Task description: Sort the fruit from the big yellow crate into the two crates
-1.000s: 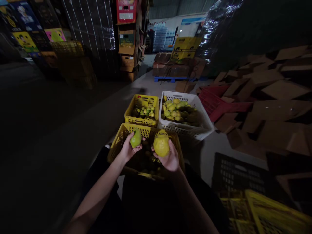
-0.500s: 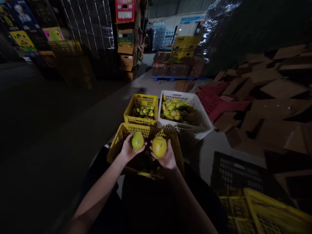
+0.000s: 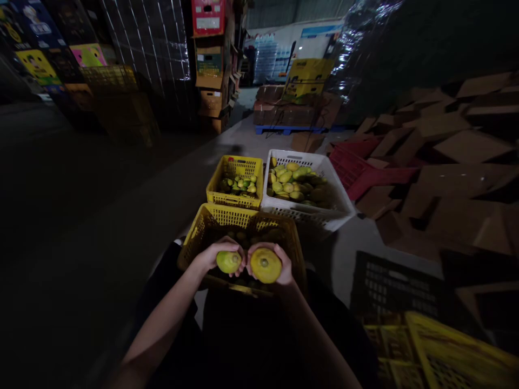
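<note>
Over a yellow crate (image 3: 193, 233), my left hand (image 3: 214, 253) is closed round a yellow-green papaya (image 3: 227, 262). Beside it, my right hand (image 3: 284, 261) grips a larger, yellower papaya (image 3: 265, 266). Both fruits are turned so that a round end spot faces me. My two hands are side by side at the fingertips, and some fingers are hidden behind the fruit. More fruit lies in shadow inside the crate below. Farther off, a white crate (image 3: 343, 197) holds many yellow-green papayas (image 3: 288, 178), and a smaller-looking yellow crate (image 3: 234, 202) holds several greenish fruits (image 3: 242, 185).
Flattened and open cardboard boxes (image 3: 458, 183) pile up on the right, with a red crate (image 3: 357, 170) by them. A black crate (image 3: 389, 283) and another yellow crate (image 3: 441, 351) lie at lower right. Stacked cartons (image 3: 210, 65) and a blue pallet (image 3: 284, 129) stand behind.
Both papayas have been tipped over in my hands, so their ends now face me. The hands have dropped slightly and my left fingers have wrapped over the fruit.
</note>
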The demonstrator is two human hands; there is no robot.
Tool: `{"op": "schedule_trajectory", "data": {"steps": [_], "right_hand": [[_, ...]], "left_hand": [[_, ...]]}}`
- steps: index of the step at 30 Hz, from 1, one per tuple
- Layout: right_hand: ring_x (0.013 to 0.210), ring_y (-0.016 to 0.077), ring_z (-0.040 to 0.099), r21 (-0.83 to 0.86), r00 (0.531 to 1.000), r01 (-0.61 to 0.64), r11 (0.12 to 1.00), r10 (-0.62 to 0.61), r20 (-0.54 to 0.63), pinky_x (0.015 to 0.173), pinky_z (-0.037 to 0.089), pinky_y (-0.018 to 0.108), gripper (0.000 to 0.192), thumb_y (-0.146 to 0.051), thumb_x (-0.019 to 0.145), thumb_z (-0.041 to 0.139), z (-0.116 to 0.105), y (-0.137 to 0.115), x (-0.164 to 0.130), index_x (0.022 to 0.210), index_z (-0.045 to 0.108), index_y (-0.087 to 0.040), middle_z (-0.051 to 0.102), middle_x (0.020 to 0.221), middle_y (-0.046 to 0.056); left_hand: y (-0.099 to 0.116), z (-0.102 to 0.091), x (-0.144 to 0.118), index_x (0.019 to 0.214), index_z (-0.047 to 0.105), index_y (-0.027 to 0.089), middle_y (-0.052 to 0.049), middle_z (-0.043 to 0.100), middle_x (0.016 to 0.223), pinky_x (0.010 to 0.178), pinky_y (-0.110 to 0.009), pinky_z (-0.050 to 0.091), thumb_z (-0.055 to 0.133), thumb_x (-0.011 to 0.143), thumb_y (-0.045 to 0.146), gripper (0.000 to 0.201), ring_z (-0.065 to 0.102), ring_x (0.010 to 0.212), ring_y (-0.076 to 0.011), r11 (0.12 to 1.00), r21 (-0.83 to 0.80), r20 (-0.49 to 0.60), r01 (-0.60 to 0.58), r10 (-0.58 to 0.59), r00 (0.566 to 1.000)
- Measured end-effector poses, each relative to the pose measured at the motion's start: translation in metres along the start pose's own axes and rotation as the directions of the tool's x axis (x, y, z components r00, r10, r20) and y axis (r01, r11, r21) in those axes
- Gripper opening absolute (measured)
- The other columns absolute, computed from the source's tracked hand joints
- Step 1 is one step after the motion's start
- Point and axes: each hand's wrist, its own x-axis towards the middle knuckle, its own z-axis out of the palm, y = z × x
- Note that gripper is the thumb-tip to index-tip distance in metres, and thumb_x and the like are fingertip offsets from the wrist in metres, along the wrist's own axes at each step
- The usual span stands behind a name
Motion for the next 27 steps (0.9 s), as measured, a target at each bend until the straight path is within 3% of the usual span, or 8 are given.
{"op": "schedule_trajectory", "data": {"steps": [4, 9, 14, 18, 22, 27], "right_hand": [[0.049, 0.0199, 0.063, -0.004, 0.999, -0.029, 1.0, 0.03, 0.017, 0.044, 0.046, 0.028, 0.054, -0.063, 0.074, 0.055, 0.0, -0.001, 0.001, 0.074, 0.067, -0.01, 0.067, 0.061, 0.01], [0.049, 0.02, 0.062, 0.204, 0.981, -0.177, 0.963, 0.188, -0.039, 0.032, 0.043, 0.026, 0.063, -0.065, 0.086, 0.033, 0.001, -0.003, 0.007, 0.099, 0.064, -0.012, 0.068, 0.07, 0.009], [0.051, 0.0185, 0.064, 0.383, 0.947, -0.114, 0.917, 0.217, -0.239, 0.033, 0.048, 0.026, 0.046, -0.053, 0.091, 0.035, 0.0, -0.006, 0.012, 0.106, 0.062, -0.019, 0.072, 0.081, 0.007], [0.064, 0.0179, 0.069, 0.508, 0.874, -0.118, 0.853, 0.332, -0.354, 0.051, 0.057, 0.026, 0.039, -0.046, 0.093, 0.04, -0.005, -0.004, 0.016, 0.099, 0.063, -0.015, 0.074, 0.081, 0.008], [0.064, 0.0172, 0.07, 0.578, 0.802, -0.066, 0.813, 0.388, -0.455, 0.054, 0.057, 0.024, 0.043, -0.047, 0.095, 0.035, -0.004, 0.001, 0.021, 0.1, 0.062, -0.015, 0.073, 0.074, 0.007], [0.06, 0.0174, 0.068, 0.58, 0.814, -0.07, 0.812, 0.382, -0.437, 0.051, 0.056, 0.025, 0.049, -0.047, 0.096, 0.029, 0.001, 0.001, 0.022, 0.099, 0.063, -0.012, 0.073, 0.074, 0.01]], "left_hand": [[-0.001, -0.002, 0.001, 0.06, 0.066, 0.007, -0.011, 0.064, 0.054, 0.034, -0.023, 0.043, 0.064, 0.063, 0.046, 0.039, 0.059, 0.043, -0.0179, 0.999, -0.003, 0.01, 0.032, -0.031, 0.999], [0.002, -0.002, 0.002, 0.074, 0.068, 0.007, -0.012, 0.063, 0.056, 0.032, -0.022, 0.041, 0.048, 0.08, 0.049, 0.047, 0.06, 0.044, -0.0184, 0.975, -0.195, -0.107, 0.105, -0.128, 0.986], [0.009, -0.005, 0.004, 0.113, 0.061, 0.009, -0.012, 0.068, 0.073, 0.036, -0.023, 0.048, 0.039, 0.089, 0.042, 0.047, 0.064, 0.051, -0.0182, 0.843, -0.53, -0.317, -0.091, -0.098, 0.943], [0.009, -0.006, 0.01, 0.119, 0.055, 0.006, -0.014, 0.07, 0.085, 0.056, -0.021, 0.056, 0.038, 0.092, 0.034, 0.043, 0.07, 0.072, -0.0182, 0.724, -0.664, -0.407, -0.188, -0.139, 0.903], [0.002, -0.004, 0.016, 0.114, 0.056, 0.005, -0.012, 0.07, 0.081, 0.072, -0.024, 0.058, 0.04, 0.093, 0.034, 0.039, 0.07, 0.078, -0.0178, 0.702, -0.671, -0.492, -0.241, -0.177, 0.852], [-0.003, -0.011, 0.02, 0.109, 0.059, 0.005, -0.013, 0.07, 0.084, 0.074, -0.028, 0.058, 0.042, 0.092, 0.036, 0.039, 0.07, 0.077, -0.0194, 0.76, -0.612, -0.48, -0.218, -0.138, 0.866]]}}
